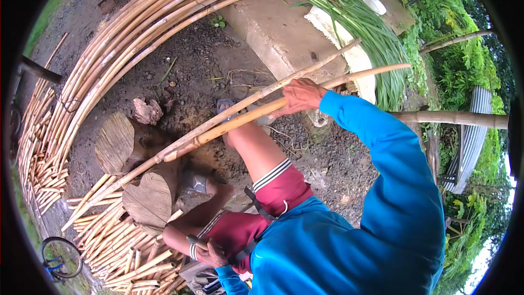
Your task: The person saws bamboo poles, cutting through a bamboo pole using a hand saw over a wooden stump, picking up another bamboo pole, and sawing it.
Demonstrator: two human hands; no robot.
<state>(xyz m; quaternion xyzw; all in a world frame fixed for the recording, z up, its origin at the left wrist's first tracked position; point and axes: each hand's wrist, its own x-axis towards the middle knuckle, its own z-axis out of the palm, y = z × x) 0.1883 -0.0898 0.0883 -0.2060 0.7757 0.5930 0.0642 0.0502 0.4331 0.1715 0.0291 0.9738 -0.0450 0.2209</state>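
Near the middle of the thicker bamboo pole [240,121], the right grip [303,95] is closed over the cane from above, though the underside of its hold is hidden. Just beside the knuckles runs a thinner bamboo pole [322,63] — whether the hand touches it too, I cannot tell. The thicker pole slants over the raised right leg, its lower end lying against the thinner one near two wooden stumps [114,143]. It looks light for its length, being presumably hollow, and stiff with a little spring; the smooth skin may roll or slip, and a hard pinch or knock could split it. A full wrap near the balance point, where the hand sits, should suit it better than a hold at either end. By the left knee, the left grip [212,252] is curled around a dark object [195,241], too small to identify. Farther out lie a heap of short bamboo pieces [103,235], a tied bundle of long canes [136,35] and green leaves [360,13] on pale sacking.
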